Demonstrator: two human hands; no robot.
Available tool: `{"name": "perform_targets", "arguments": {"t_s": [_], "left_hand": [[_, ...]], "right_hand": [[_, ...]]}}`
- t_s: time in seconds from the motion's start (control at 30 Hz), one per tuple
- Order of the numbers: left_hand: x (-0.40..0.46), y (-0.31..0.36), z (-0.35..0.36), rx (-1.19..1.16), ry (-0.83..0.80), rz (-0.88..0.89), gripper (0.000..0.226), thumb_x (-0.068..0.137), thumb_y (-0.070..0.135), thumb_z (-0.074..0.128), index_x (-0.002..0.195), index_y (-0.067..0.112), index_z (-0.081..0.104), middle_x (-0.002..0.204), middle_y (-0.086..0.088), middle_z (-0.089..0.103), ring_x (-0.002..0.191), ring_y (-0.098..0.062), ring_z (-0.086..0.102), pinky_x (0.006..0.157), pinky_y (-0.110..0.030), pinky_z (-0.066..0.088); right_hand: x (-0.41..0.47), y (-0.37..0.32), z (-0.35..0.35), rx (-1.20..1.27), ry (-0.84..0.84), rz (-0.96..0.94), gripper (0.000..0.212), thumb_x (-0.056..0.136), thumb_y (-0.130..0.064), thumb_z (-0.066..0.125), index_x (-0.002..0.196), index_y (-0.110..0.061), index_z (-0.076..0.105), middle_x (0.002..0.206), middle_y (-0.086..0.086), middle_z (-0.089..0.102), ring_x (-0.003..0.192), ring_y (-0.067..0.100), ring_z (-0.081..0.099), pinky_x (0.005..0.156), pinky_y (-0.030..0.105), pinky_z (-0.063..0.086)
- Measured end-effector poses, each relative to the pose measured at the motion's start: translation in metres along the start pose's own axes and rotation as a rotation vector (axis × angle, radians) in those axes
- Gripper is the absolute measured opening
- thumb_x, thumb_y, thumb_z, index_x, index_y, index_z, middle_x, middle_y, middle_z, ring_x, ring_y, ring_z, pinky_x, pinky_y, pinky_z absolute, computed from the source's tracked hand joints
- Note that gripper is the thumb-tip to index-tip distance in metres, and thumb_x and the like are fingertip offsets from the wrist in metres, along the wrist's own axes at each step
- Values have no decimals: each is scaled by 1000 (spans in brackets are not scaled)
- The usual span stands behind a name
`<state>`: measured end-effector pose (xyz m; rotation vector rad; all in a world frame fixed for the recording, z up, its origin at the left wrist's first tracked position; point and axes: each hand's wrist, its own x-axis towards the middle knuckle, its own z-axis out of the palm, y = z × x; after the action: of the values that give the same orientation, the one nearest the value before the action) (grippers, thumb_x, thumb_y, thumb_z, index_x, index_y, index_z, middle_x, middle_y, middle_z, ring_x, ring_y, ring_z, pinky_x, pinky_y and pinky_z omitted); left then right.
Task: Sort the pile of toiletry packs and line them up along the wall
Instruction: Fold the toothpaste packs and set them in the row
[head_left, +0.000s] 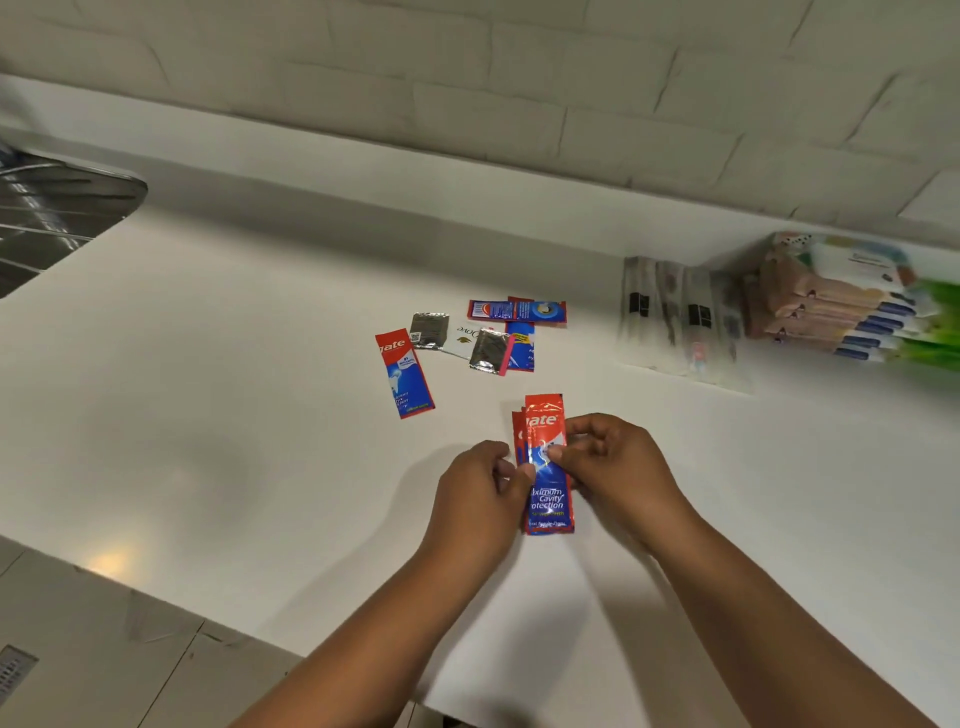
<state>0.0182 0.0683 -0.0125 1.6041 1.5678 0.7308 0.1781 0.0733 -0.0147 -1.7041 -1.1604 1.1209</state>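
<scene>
The left hand (480, 496) pinches the left edge of a small stack of red-and-blue toothpaste sachets (545, 467), thumb and curled fingers closed on it, above the white counter (234, 415). The stack stands roughly upright between both hands, one sachet in front and the edge of at least one more showing behind it on the left.

At the far left, a metal sink (57, 208) is set into the counter, blurred. Left of the middle, a single toothpaste sachet (405, 374) lies flat on its own, tilted, just beside the loose pile. The pile (488, 332) sits beyond the hands, well apart from the tiled wall (467, 104): two silver foil packs (430, 330), a white Dove sachet (465, 338) partly under them, and more red-and-blue toothpaste sachets, one lying crosswise at the back and another under the right-hand foil pack.

The right hand (618, 467) grips the right side of the held stack, thumb tip on the front sachet and fingers curled behind.

Further right, clear wrapped packs with black labels (675, 322) lie side by side near the wall. At the far right, a heap of tan, blue and green packets (841, 306) rests against the wall, too blurred to read.
</scene>
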Motion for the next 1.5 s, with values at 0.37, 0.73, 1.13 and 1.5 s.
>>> {"name": "perform_targets", "arguments": {"t_s": [0.37, 0.73, 1.13, 1.5], "left_hand": [[8, 10, 10, 5, -38, -10, 31, 85, 31, 68, 109, 12, 65, 99, -5, 67, 93, -20, 64, 80, -31, 54], [21, 3, 2, 67, -34, -44, 40, 88, 37, 63, 117, 9, 62, 108, -5, 69, 95, -18, 64, 84, -31, 53], [-6, 9, 5, 242, -82, 252, 41, 90, 33, 59, 129, 19, 54, 120, -2, 53, 107, -13, 52, 86, -17, 41], [-12, 6, 17, 391, -141, 344, 43, 92, 30, 57, 133, 19, 52, 136, 0, 52, 122, -17, 44, 101, -20, 32]], "right_hand": [[-3, 13, 9, -283, 167, -32, 23, 83, -28, 72, 98, -12, 69, 90, 3, 71, 79, 19, 67, 67, 29, 55], [-3, 10, 1, -167, 112, 48, 25, 86, -31, 69, 98, -10, 64, 77, 4, 70, 52, 7, 59, 49, 23, 47], [-8, 13, -5, -117, 105, 2, 23, 85, -27, 70, 103, -12, 66, 81, 3, 68, 57, 11, 62, 51, 22, 50], [-12, 19, -7, -441, 89, -290, 32, 87, -32, 68, 118, -25, 66, 108, -4, 61, 79, 5, 57, 77, 21, 47]]}}
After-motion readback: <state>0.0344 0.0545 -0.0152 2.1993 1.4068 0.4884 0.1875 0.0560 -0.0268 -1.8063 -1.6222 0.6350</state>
